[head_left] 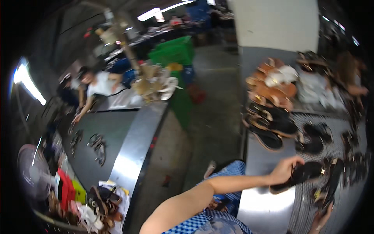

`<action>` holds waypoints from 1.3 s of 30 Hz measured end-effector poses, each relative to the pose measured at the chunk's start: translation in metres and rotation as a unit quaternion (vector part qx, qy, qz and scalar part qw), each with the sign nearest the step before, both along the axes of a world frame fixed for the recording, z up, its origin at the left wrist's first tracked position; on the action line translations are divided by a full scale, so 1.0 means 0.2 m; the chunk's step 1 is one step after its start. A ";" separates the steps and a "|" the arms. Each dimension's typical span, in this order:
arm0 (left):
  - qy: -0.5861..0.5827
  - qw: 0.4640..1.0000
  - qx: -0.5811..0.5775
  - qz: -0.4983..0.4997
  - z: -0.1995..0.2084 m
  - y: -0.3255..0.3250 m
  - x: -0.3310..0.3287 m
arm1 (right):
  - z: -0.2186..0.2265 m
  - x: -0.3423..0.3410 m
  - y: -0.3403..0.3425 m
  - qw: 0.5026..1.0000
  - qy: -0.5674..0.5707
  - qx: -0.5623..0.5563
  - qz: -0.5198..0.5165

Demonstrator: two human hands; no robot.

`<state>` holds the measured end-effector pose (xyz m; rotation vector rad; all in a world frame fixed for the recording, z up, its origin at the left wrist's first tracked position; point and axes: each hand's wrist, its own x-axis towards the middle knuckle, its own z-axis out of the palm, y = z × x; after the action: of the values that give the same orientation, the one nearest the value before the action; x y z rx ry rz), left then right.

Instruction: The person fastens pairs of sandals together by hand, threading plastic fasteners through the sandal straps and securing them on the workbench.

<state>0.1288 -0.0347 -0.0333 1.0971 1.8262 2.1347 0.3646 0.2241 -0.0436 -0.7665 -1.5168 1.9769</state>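
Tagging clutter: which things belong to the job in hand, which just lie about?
Likely job:
- black sandal in left hand
- dark sandal in right hand
- ribbed surface beneath

Apparently lying about:
- fan
- green crate
- white footwear, lower left

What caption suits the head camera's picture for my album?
Left hand holds a black sandal, right hand a second sandal, over a ribbed belt.

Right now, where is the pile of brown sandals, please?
In the head view, the brown sandals are on the right, upper half, just below the white-and-grey pillar and beyond the stacked black sandals ahead of the left hand.
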 end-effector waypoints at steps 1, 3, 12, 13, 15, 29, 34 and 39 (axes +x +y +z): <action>0.020 0.998 -0.036 0.044 -0.05 -0.09 0.01 | -0.07 0.08 0.00 0.988 -0.003 -0.077 0.135; 0.061 0.993 -0.039 0.096 -0.10 -0.19 0.03 | -0.19 0.07 -0.23 0.970 0.054 -0.226 0.070; 0.332 0.877 -0.346 -0.035 0.07 -0.52 -0.20 | 0.10 -0.21 -0.36 0.959 0.220 -0.167 0.063; 0.278 0.904 -0.313 -0.082 0.14 -0.49 -0.16 | 0.17 -0.25 -0.43 0.973 0.180 -0.133 -0.054; 0.029 0.974 -0.171 -0.147 0.17 -0.34 -0.04 | 0.18 -0.17 -0.37 0.964 0.212 -0.158 -0.005; -0.538 0.799 -0.113 -0.242 -0.14 0.76 0.06 | 0.19 -0.10 -0.31 0.951 0.299 -0.061 0.039; -0.485 0.764 -0.088 -0.416 0.06 0.47 0.25 | 0.05 -0.06 -0.50 0.971 0.100 0.007 -0.216; -0.444 0.827 -0.056 -0.341 0.16 0.23 0.34 | 0.19 0.08 -0.75 0.971 -0.035 0.227 -0.064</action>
<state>0.1963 0.0109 -0.0009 0.4419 0.9052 1.6120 0.3797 0.0743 -0.0051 -0.7180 -1.8195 1.4415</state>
